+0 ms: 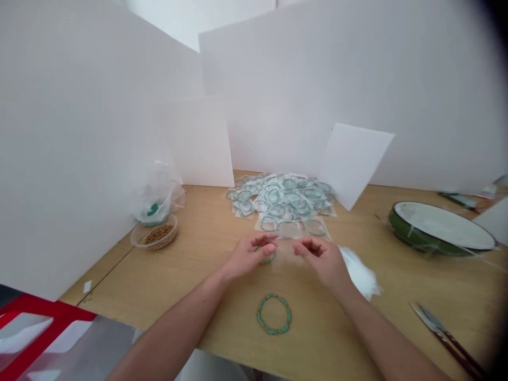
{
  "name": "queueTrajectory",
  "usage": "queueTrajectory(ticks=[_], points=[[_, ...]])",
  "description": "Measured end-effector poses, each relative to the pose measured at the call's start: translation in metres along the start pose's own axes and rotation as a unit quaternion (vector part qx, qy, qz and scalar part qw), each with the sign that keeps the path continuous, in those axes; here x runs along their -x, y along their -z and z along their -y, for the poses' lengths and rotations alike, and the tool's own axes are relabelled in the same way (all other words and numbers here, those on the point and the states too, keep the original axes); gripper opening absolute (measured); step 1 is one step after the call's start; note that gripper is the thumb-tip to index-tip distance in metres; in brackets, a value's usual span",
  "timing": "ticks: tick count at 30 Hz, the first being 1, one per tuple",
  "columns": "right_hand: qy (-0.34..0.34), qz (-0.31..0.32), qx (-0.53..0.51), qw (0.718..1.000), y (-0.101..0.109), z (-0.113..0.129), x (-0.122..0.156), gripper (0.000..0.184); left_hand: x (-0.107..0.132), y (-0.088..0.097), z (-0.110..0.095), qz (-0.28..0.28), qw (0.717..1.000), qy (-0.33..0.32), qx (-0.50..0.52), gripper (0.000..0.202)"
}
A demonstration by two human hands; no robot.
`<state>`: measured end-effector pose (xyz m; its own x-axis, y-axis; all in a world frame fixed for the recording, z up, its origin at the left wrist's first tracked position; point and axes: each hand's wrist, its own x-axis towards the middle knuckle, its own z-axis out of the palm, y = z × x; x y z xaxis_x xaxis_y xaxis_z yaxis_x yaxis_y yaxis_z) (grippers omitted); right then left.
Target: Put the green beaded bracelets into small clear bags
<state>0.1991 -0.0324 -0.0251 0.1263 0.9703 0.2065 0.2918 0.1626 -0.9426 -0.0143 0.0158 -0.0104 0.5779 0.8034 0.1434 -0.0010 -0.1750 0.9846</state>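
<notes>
Two hands: left hand (249, 256) curled over green bead bracelet (266, 259), grip unclear; right hand (318, 259) empty.

On the worktop (119, 286), a beaded bracelet (273, 314) is laid at the front, and a heap of packeted bracelets (282, 201) is placed behind it. A small bowl (157, 236) is set at left, with a plastic bag (156, 198) just behind it. A basin (440, 227) is placed at right, and scissors (444, 333) are laid before it.
</notes>
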Motion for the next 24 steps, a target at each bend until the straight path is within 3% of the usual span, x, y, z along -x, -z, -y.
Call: queueTrajectory(ticks=[4, 7, 11, 15, 21, 24], points=[[0.004, 0.030, 0.001, 1.000, -0.007, 0.005, 0.005, 0.032, -0.001, -0.005, 0.007, -0.052, 0.997, 0.054, -0.011, 0.042], [0.019, 0.013, -0.006, 1.000, -0.010, 0.005, 0.008, 0.028, -0.003, -0.006, 0.011, -0.079, 0.995, 0.055, -0.011, 0.039], [0.128, -0.054, 0.059, 0.989, -0.008, 0.008, 0.010, 0.049, -0.003, -0.004, 0.010, -0.097, 0.993, 0.057, -0.031, 0.035], [0.234, -0.033, 0.164, 0.958, -0.004, 0.014, 0.010, 0.023, -0.003, -0.004, 0.008, -0.095, 0.993, 0.050, -0.039, 0.033], [0.214, 0.022, 0.169, 0.962, -0.004, 0.016, 0.010, 0.008, -0.001, -0.003, 0.006, -0.097, 0.990, 0.021, -0.104, 0.029], [0.198, 0.011, 0.153, 0.968, -0.006, 0.015, 0.011, 0.010, 0.001, -0.003, 0.002, -0.088, 0.989, 0.004, -0.118, 0.027]])
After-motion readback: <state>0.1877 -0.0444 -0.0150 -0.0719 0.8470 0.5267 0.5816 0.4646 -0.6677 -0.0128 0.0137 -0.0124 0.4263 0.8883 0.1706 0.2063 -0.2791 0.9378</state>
